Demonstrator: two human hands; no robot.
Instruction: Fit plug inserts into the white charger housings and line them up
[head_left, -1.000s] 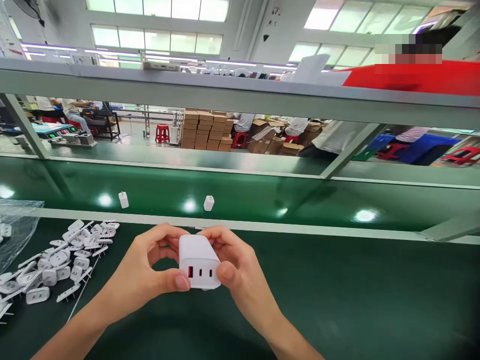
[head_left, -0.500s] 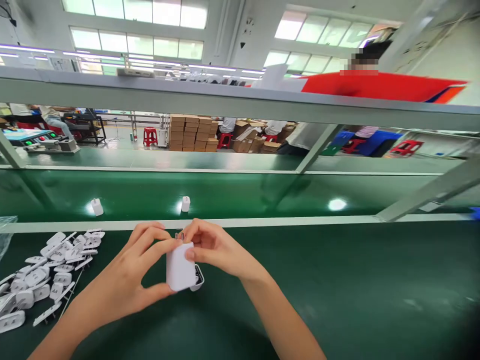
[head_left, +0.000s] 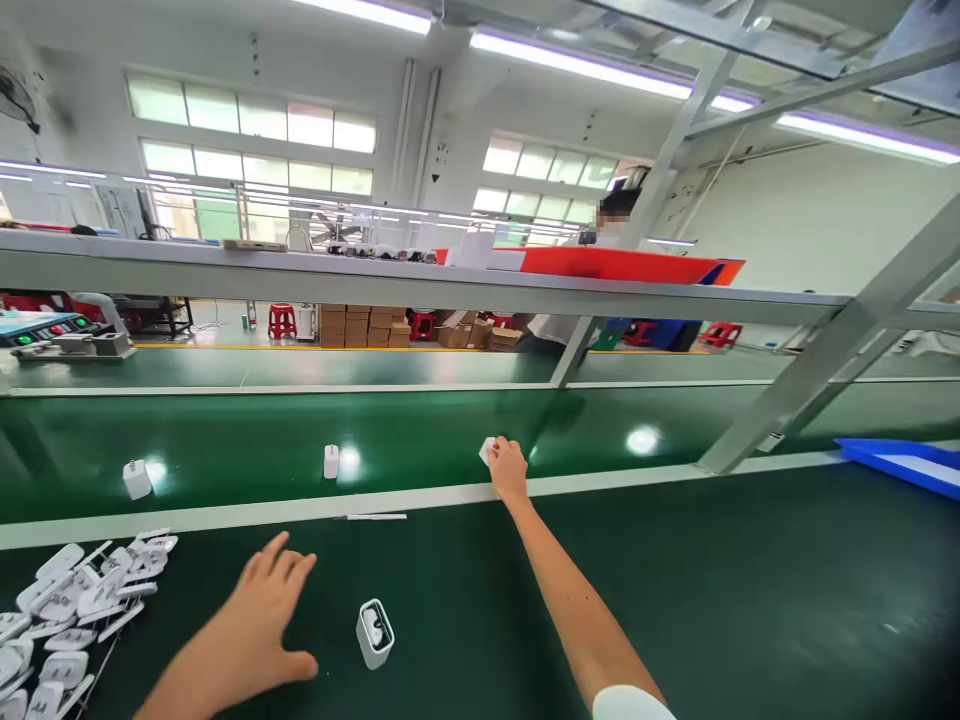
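My right hand point(head_left: 508, 468) is stretched out to the green conveyor belt point(head_left: 420, 440), its fingers closed round a white charger point(head_left: 488, 449) that rests at the belt's near edge. My left hand point(head_left: 259, 610) hovers open, fingers spread, over the dark green bench mat point(head_left: 675, 580). Just right of that hand stands an open white charger shell point(head_left: 374, 632), alone on the mat. Two more white chargers, one point(head_left: 331, 461) in the middle and one point(head_left: 136, 479) further left, stand on the belt.
A heap of white plug parts point(head_left: 75, 610) lies at the bench's left edge. A pale rail point(head_left: 300, 507) divides bench from belt. A blue tray point(head_left: 900, 462) sits at the right. Metal shelf struts point(head_left: 810, 370) slant overhead. A person in red works beyond the shelf.
Both hands held the charger together above the bench; now my right hand has carried it out to the belt, my left hand has let go and opened, and a shell stands on the mat.
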